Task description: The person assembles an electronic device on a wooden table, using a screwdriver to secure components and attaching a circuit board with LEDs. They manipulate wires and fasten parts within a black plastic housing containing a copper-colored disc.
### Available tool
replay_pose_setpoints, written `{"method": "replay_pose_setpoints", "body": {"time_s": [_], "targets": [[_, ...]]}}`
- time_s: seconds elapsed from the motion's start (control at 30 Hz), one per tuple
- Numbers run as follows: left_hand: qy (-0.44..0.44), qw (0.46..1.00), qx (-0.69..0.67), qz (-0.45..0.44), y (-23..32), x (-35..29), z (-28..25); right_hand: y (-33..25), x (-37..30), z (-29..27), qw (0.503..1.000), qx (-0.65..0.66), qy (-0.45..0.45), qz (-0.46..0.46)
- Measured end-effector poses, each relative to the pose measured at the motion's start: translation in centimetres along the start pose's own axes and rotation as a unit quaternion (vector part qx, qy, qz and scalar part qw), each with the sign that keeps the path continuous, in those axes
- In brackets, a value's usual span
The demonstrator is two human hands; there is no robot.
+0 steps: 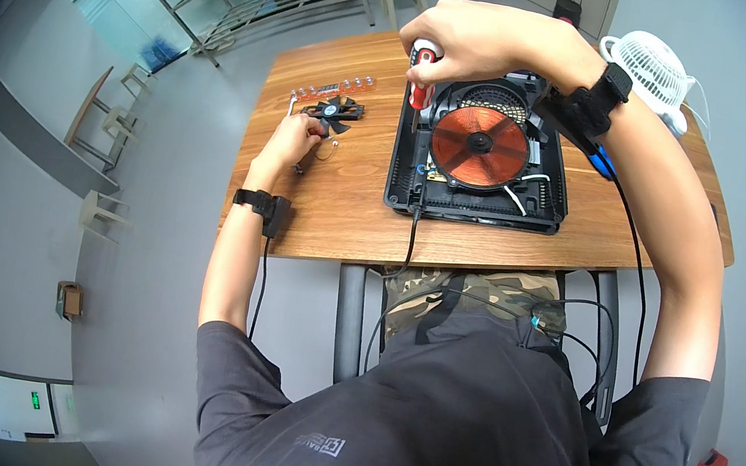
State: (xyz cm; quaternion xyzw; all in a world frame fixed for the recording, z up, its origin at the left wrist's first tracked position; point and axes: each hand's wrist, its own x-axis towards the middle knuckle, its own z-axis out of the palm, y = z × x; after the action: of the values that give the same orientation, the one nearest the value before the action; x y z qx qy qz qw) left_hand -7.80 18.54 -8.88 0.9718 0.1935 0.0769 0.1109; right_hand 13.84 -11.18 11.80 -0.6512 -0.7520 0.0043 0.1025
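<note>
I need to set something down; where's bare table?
Bare tabletop lies between the left hand and the open black housing, and right of the housing, under a hanging cable. Crowded beyond that hand: small black fan and orange strip.

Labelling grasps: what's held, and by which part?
Right hand: red-and-white screwdriver, by its handle. Left hand: at the small black fan; grip unclear.

1 red scrwdrvr point(421, 91), 1 coil point(455, 149), 1 blk fan point(330, 112), 1 wht fan point(649, 66), 2 wristbands point(275, 213).
</note>
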Motion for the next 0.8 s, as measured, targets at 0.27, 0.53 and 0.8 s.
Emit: {"method": "replay_pose_setpoints", "body": {"time_s": [0.27,0.53,0.8], "targets": [[0.000,1.000,0.002,0.020,-2.7,-0.5,0.3,-0.8,-0.3,-0.1,1.000,0.011,-0.007,0.004],[-0.049,0.998,-0.003,-0.036,-3.7,-4.0,-1.9,-0.1,-0.1,0.4,1.000,0.016,0.000,-0.011],[-0.048,0.998,0.006,0.035,-4.3,-3.8,-0.9,-0.1,0.1,0.7,1.000,0.021,-0.007,-0.009]]}}
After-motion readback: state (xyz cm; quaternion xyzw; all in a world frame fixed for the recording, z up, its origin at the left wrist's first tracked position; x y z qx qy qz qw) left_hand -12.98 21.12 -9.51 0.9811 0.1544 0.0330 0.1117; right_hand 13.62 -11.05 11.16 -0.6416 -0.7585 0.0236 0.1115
